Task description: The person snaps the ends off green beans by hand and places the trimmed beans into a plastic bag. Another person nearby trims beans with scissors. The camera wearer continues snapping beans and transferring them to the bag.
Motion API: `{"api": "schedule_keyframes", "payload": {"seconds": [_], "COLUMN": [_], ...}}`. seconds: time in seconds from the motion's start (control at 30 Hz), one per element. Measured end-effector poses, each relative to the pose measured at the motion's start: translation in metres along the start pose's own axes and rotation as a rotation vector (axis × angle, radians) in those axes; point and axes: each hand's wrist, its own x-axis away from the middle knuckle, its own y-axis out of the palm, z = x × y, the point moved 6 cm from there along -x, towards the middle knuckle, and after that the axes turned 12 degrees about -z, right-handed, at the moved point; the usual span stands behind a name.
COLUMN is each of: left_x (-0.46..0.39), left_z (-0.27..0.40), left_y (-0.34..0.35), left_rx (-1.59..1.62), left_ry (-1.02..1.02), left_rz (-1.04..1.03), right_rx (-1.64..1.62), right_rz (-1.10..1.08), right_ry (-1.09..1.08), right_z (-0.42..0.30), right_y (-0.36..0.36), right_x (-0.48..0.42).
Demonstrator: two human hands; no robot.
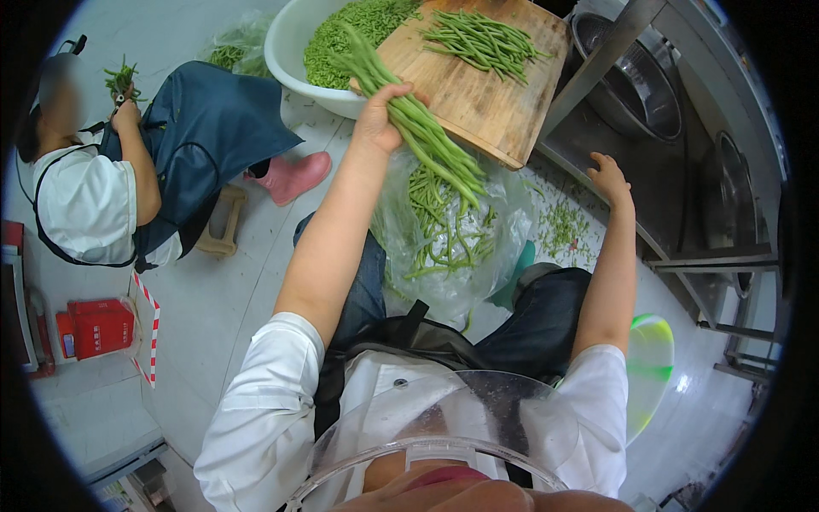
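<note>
My left hand (384, 115) grips a bundle of long green beans (425, 131) in front of a wooden cutting board (467, 105). More beans (483, 41) lie in a pile on the board. The board reaches over the rim of a large white basin (288, 67) that holds many short-cut bean pieces (333, 54). Below the held bundle, a clear plastic bag (441, 288) with loose beans (425, 198) lies between my knees. My right hand (611, 178) is raised to the right of the board, fingers apart, with nothing in it.
A co-worker (89, 198) sits at the left, holding beans. A metal shelf (598, 144) with steel bowls (640, 96) stands at the right. Bean scraps (563, 227) litter the floor beside it. A green-and-white plastic item (649, 371) is at my right, a red box (102, 328) at the far left.
</note>
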Motion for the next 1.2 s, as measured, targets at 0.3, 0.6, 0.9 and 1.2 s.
{"api": "schedule_keyframes", "payload": {"seconds": [0.3,0.6,0.9,1.2], "left_x": [0.011,0.027,0.022,0.015], "left_z": [0.003,-0.019,-0.018,0.002], "left_y": [0.049,0.079,0.069,0.047], "left_rx": [0.428,0.438,0.59,0.24], "left_ry": [0.087,-0.026,0.054,0.196], "left_rz": [-0.542,-0.715,-0.574,-0.399], "right_rx": [-0.876,-0.765,-2.105,-0.911], "right_rz": [-0.39,-0.448,-0.538,-0.517], "right_ry": [-0.953,-1.045,-1.246,-0.931], "right_z": [-0.175,-0.215,-0.162,-0.193], "right_y": [-0.009,0.0,-0.043,-0.018], "right_x": [0.099,0.109,0.066,0.13]}}
